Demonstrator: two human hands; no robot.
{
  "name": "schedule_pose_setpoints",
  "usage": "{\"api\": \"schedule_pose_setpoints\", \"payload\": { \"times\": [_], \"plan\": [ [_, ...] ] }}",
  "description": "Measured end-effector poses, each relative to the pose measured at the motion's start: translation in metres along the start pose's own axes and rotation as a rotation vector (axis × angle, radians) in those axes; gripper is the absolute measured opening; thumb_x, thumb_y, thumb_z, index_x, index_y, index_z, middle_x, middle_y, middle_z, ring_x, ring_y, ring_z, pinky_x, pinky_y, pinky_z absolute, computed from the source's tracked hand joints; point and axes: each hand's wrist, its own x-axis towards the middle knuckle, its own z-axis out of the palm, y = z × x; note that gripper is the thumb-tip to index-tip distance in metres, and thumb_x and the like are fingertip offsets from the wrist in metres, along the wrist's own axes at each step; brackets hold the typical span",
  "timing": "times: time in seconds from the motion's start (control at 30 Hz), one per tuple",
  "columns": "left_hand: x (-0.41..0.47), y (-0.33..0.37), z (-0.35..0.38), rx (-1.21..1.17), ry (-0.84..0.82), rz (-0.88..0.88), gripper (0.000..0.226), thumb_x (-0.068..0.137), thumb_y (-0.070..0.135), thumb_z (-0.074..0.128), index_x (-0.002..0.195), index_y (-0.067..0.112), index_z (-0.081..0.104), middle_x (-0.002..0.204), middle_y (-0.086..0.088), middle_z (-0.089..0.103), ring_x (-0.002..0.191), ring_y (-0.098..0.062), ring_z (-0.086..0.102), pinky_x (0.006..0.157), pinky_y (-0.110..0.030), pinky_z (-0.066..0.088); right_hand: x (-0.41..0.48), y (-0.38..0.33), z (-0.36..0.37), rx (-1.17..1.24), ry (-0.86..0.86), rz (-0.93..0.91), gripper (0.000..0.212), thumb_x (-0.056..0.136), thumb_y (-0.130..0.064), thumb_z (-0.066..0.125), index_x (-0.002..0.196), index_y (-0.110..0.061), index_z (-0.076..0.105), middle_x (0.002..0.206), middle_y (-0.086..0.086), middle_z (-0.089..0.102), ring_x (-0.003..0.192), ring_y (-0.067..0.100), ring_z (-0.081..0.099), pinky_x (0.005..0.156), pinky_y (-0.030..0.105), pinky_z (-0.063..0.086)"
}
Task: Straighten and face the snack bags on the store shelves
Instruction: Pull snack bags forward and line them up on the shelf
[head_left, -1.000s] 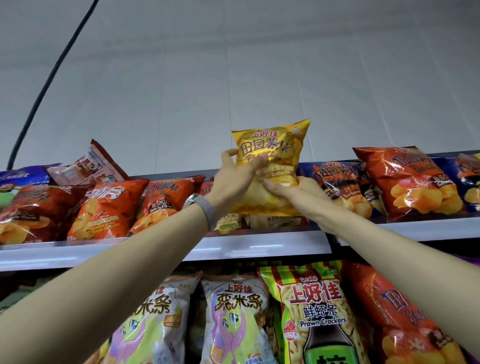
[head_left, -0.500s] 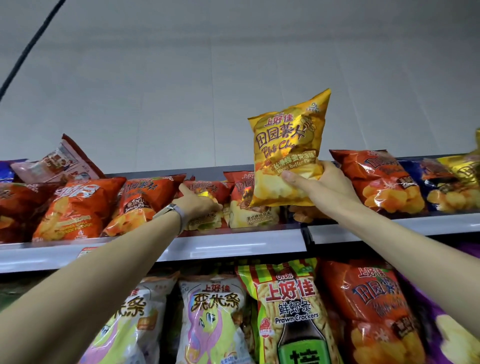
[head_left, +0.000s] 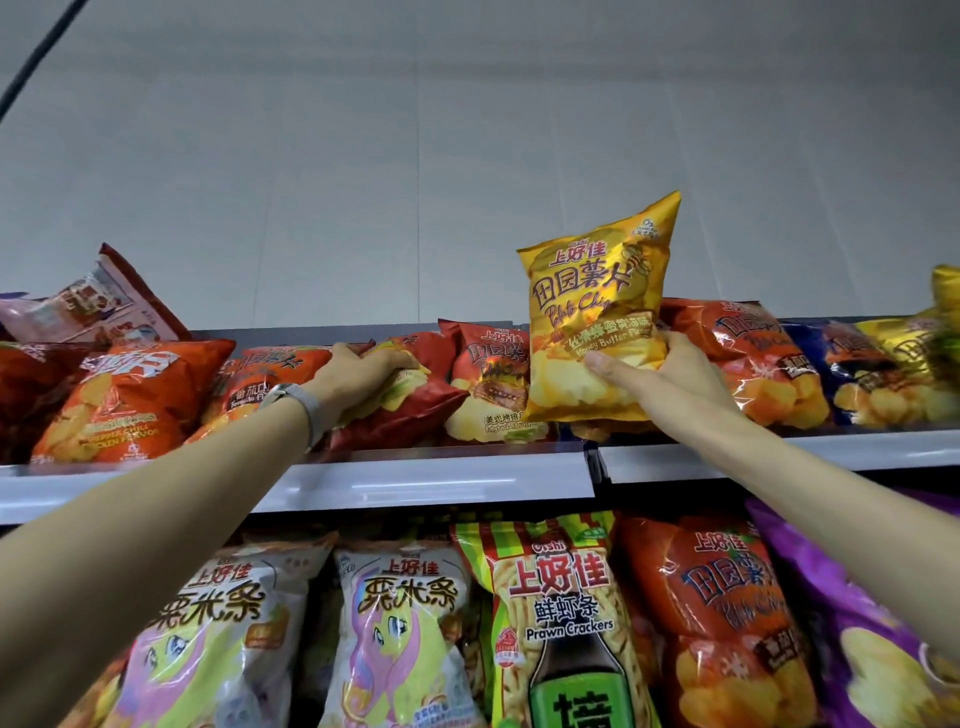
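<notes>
My right hand (head_left: 670, 379) grips a yellow honey-butter chip bag (head_left: 597, 306) by its lower right side and holds it upright above the top shelf's front edge (head_left: 441, 480). My left hand (head_left: 363, 374), with a watch on the wrist, reaches onto the top shelf and grasps a dark red chip bag (head_left: 410, 400) that lies tilted. Beside it lies a red barbecue chip bag (head_left: 488, 384), partly hidden by the yellow bag. Orange bags (head_left: 130, 400) lie flat at the left of the shelf.
Right of the yellow bag lie an orange bag (head_left: 758, 364), a dark blue bag (head_left: 852, 374) and a yellow one at the edge. A pale bag (head_left: 93, 306) leans up at the far left. The lower shelf holds corn-stick bags (head_left: 405, 634), prawn crackers (head_left: 566, 623) and red chips (head_left: 727, 613).
My left hand let go of the yellow bag and moved left onto the dark red bag. My right hand carried the yellow bag up and to the right.
</notes>
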Motion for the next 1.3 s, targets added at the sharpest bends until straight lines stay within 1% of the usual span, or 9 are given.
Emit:
{"api": "schedule_pose_setpoints", "payload": {
  "times": [0.1,0.23,0.37,0.53,0.67,0.8,0.97,1.07,1.3],
  "plan": [
    [-0.006,0.008,-0.007,0.023,-0.049,0.032,0.048,0.084,0.051,0.079,0.074,0.012,0.054,0.047,-0.005,0.044,0.033,-0.018,0.031,0.036,-0.016,0.023,0.001,-0.001,0.005,-0.051,-0.041,0.000,0.103,0.067,-0.083,0.072,0.145,-0.020,0.048,0.137,0.001,0.062,0.126,0.029,0.058,0.099,0.042,0.047],
    [-0.007,0.024,-0.019,0.075,-0.047,0.094,0.050,0.082,0.057,0.079,0.085,0.013,0.053,0.040,0.001,0.045,0.028,-0.015,0.031,0.036,-0.017,0.023,0.004,-0.010,0.020,-0.107,-0.090,0.005,0.114,0.048,-0.095,0.063,0.137,-0.025,0.054,0.132,-0.001,0.065,0.123,0.029,0.060,0.104,0.048,0.050],
    [-0.013,0.034,-0.022,0.144,0.048,0.185,0.093,0.072,0.064,0.084,0.143,0.019,0.044,0.107,-0.007,0.069,0.080,-0.023,0.064,0.062,-0.027,0.049,0.008,-0.020,0.046,-0.144,-0.139,0.028,0.111,0.046,-0.098,0.060,0.128,-0.023,0.060,0.128,0.002,0.067,0.121,0.031,0.061,0.100,0.047,0.051],
    [-0.016,0.046,-0.038,0.246,0.244,0.280,0.102,0.071,0.066,0.083,0.152,0.022,0.039,0.139,-0.009,0.059,0.126,-0.034,0.058,0.100,-0.036,0.047,0.014,-0.038,0.075,-0.002,-0.196,0.045,0.105,0.050,-0.095,0.065,0.124,-0.021,0.064,0.122,0.000,0.068,0.114,0.028,0.063,0.098,0.044,0.053],
    [-0.011,0.038,-0.062,0.094,0.215,0.259,0.108,0.061,0.069,0.085,0.148,0.024,0.040,0.129,-0.007,0.065,0.110,-0.029,0.067,0.093,-0.038,0.058,0.014,-0.054,0.096,0.079,-0.226,0.040,0.106,0.050,-0.093,0.069,0.129,-0.022,0.063,0.125,-0.001,0.068,0.118,0.028,0.063,0.103,0.045,0.051],
    [-0.013,0.024,-0.070,-0.067,0.108,0.162,0.096,0.078,0.056,0.086,0.150,0.016,0.037,0.090,-0.002,0.066,0.050,-0.011,0.056,0.040,-0.019,0.040,0.016,-0.061,0.107,0.149,-0.182,0.090,0.097,0.062,-0.084,0.072,0.133,-0.019,0.060,0.127,0.002,0.067,0.115,0.028,0.064,0.100,0.043,0.052],
    [-0.010,0.021,-0.081,-0.330,0.069,0.199,0.067,0.065,0.065,0.084,0.104,0.013,0.068,0.065,-0.008,0.064,0.060,-0.028,0.054,0.053,-0.033,0.035,0.016,-0.064,0.120,0.159,-0.318,0.153,0.126,0.035,-0.093,0.075,0.136,-0.019,0.060,0.133,0.001,0.066,0.119,0.026,0.063,0.105,0.044,0.050],
    [-0.012,0.027,-0.092,-0.473,0.042,0.212,0.047,0.059,0.067,0.081,0.067,0.023,0.068,0.075,-0.010,0.065,0.068,-0.029,0.058,0.065,-0.039,0.045,0.012,-0.067,0.133,0.120,-0.424,0.159,0.121,0.057,-0.082,0.079,0.150,-0.012,0.046,0.150,0.004,0.052,0.134,0.028,0.051,0.105,0.037,0.042],
    [-0.014,0.025,-0.115,-0.280,0.152,0.274,0.080,0.083,0.057,0.080,0.140,0.013,0.045,0.055,0.005,0.061,0.037,-0.011,0.044,0.037,-0.019,0.028,0.015,-0.090,0.181,0.062,-0.568,0.118,0.110,0.060,-0.086,0.073,0.143,-0.016,0.053,0.143,0.002,0.057,0.129,0.027,0.055,0.108,0.039,0.044]
  ]
}}
